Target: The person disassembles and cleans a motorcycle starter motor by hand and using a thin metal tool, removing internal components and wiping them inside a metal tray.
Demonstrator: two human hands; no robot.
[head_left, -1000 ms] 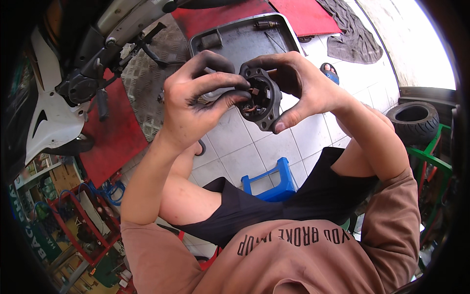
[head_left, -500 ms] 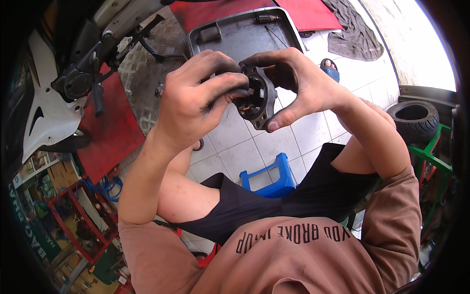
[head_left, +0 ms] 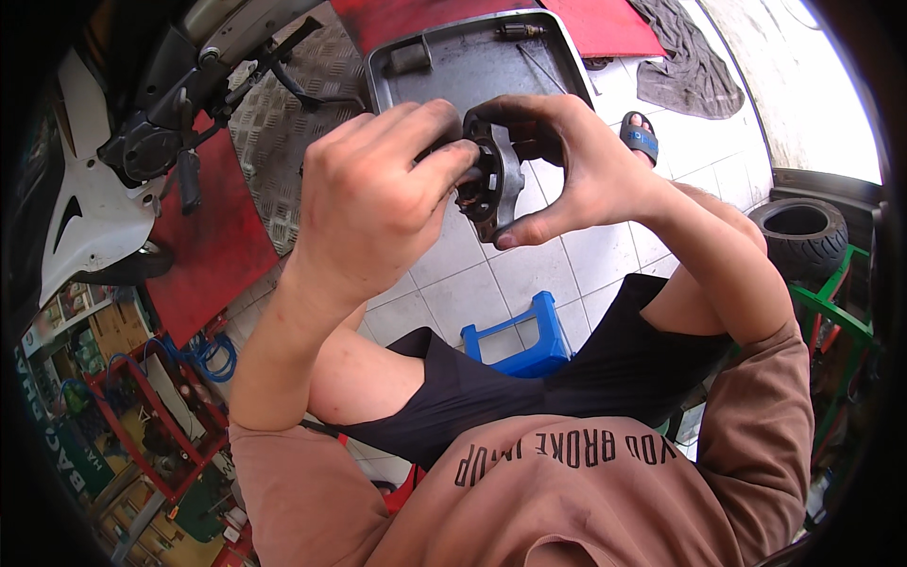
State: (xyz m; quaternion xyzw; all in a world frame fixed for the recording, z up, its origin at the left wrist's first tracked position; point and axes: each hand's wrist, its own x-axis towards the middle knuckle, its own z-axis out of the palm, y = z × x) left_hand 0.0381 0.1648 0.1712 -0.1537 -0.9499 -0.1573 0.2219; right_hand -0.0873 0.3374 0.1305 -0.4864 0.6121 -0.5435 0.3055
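A dark round metal motor end cover with copper-coloured bits inside is held up in front of me. My right hand grips its rim, thumb at the lower edge and fingers curled over the top. The cover's hollow side is turned to the left. There, my left hand pinches with thumb and fingers at the inner parts. Whatever is between those left fingertips is hidden by the fingers. Black grime covers the fingers of both hands.
Beyond my hands a metal tray holds a metal cylinder, a small motor armature and a thin rod. A blue stool stands between my legs. A motorcycle is at left, a tyre at right.
The end cover has turned so that its hollow side faces further left and it shows more edge-on. My left hand has shifted slightly with its fingers still at the opening.
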